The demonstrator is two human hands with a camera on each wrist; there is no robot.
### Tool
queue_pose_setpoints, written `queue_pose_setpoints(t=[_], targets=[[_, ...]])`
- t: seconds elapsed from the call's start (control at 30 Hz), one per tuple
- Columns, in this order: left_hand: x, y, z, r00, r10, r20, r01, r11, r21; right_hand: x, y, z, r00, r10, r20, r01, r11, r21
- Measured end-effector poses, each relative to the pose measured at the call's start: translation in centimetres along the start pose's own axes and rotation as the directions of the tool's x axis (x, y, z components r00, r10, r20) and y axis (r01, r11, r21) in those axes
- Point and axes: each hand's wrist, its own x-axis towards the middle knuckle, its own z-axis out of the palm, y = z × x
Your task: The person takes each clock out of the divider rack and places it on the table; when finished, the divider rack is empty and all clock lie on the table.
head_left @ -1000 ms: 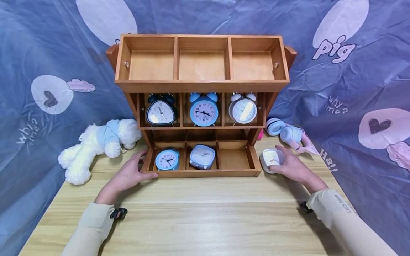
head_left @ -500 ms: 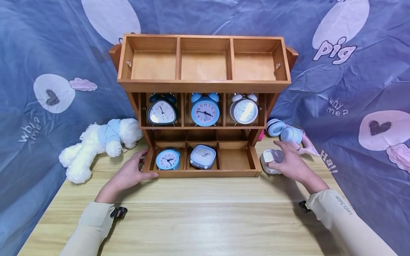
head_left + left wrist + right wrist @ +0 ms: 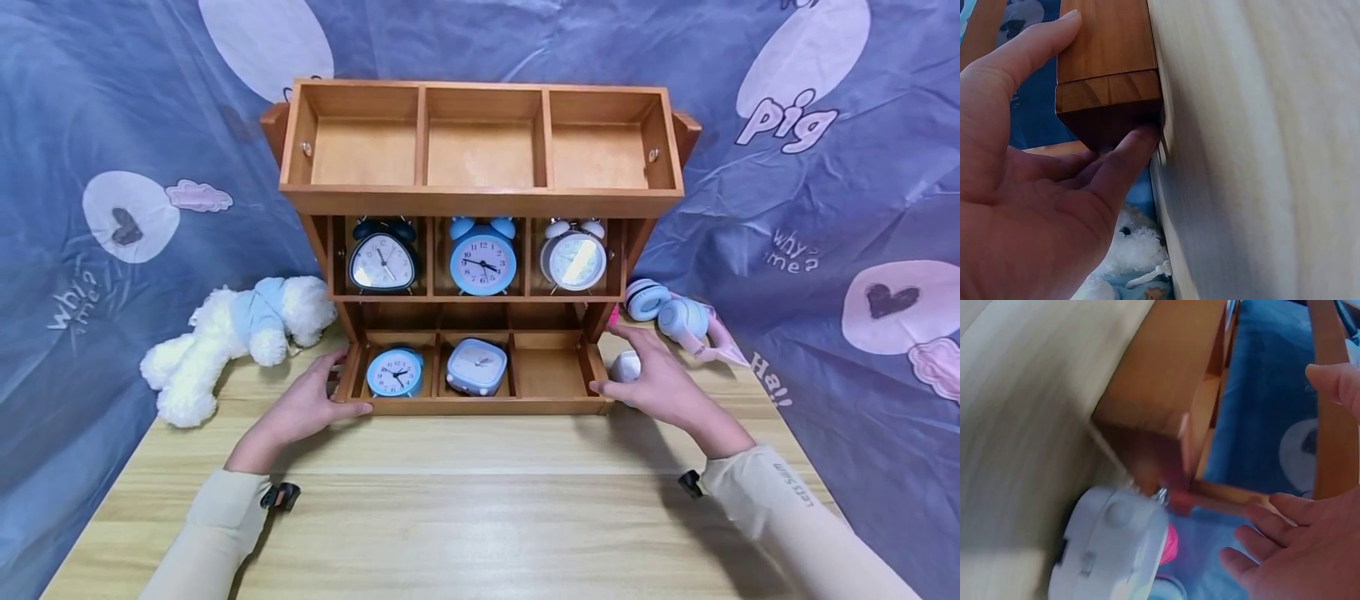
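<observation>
A brown wooden shelf (image 3: 480, 202) stands on the table with three tiers of compartments. My left hand (image 3: 303, 407) grips its bottom-left corner; the left wrist view shows the thumb (image 3: 1063, 25) over the front board and fingers against the end. At the opposite corner my right hand (image 3: 660, 383) is spread, holding nothing. Below it, beside the shelf, sits a white alarm clock (image 3: 1110, 544), partly hidden by the hand in the head view. The bottom tier holds a round blue clock (image 3: 395, 372) at left and a square pale-blue clock (image 3: 477, 367) in the middle.
The middle tier holds a dark triangular clock (image 3: 382, 262), a blue twin-bell clock (image 3: 483, 263) and a white twin-bell clock (image 3: 573, 260). A white plush toy (image 3: 225, 342) lies left of the shelf. Blue and pink headphones (image 3: 684, 318) lie at right, near a pink object (image 3: 1170, 544).
My right hand has let go of the white alarm clock and moved left towards the shelf's bottom-right corner. The left hand stays at its corner.
</observation>
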Motion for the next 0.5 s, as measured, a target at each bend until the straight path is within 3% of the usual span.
queue_pose_setpoints(t=[0.5], targets=[[-0.2, 0.2, -0.2, 1.0, -0.001, 0.007, 0.001, 1.0, -0.021, 0.7, -3.9, 1.7, 0.999, -0.041, 0.033, 0.037, 0.993, 0.114]])
